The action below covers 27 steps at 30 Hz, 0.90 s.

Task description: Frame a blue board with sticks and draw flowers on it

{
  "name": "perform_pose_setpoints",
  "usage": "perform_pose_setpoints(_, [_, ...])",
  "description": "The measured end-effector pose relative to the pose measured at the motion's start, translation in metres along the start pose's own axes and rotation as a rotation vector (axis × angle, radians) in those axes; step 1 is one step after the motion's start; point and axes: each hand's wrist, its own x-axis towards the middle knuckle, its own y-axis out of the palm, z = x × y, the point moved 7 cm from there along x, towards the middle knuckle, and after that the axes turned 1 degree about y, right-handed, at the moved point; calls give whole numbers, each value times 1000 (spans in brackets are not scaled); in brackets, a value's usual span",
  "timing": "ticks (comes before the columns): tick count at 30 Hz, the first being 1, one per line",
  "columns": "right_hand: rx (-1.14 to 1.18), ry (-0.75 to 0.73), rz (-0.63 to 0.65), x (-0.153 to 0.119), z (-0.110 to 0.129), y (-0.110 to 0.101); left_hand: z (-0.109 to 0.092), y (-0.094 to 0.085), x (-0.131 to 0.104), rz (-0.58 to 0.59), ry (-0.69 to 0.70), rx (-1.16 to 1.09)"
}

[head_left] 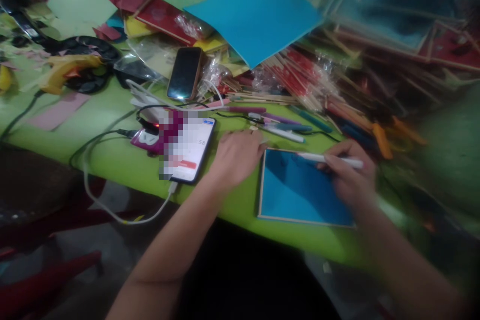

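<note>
A white marker pen (337,159) is gripped between the thumb and fingers of my right hand (354,172). Its tip points left, over the upper part of a blue square panel (296,195) with pale wooden strips along its edges. Faint dark marks show near the tip. My left hand (238,157) lies on the green table just left of the panel's upper corner, fingers curled together. A small pale thing shows at those fingers, too blurred to name. A lit phone (195,152) lies left of my left hand.
Several pens (285,127) lie behind my hands, with bundled sticks (296,77) beyond. A dark-screened phone (184,72), a large blue sheet (258,15) and a yellow glue gun (71,72) lie farther back. A white cable (127,221) hangs over the table's front edge.
</note>
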Motion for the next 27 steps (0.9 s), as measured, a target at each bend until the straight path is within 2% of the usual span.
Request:
perform_pose_setpoints(5, [132,29,-32,-3,6,-6,0,-2,0,-14,10,6])
perform_pose_setpoints(13, [159,-37,-22,-7,16,-9,0,-1,0,-6,9,21])
perform_pose_setpoints(17, [96,1,19,-8,8,-4,0,-2,-1,-7,8,26])
perform_pose_setpoints(22, [-126,41,128,-9,-1,10,-1,-2,-1,-11,8,6])
perform_pose_setpoints(27, [-209,49,120,-8,1,16,0,0,0,-7,4,-15])
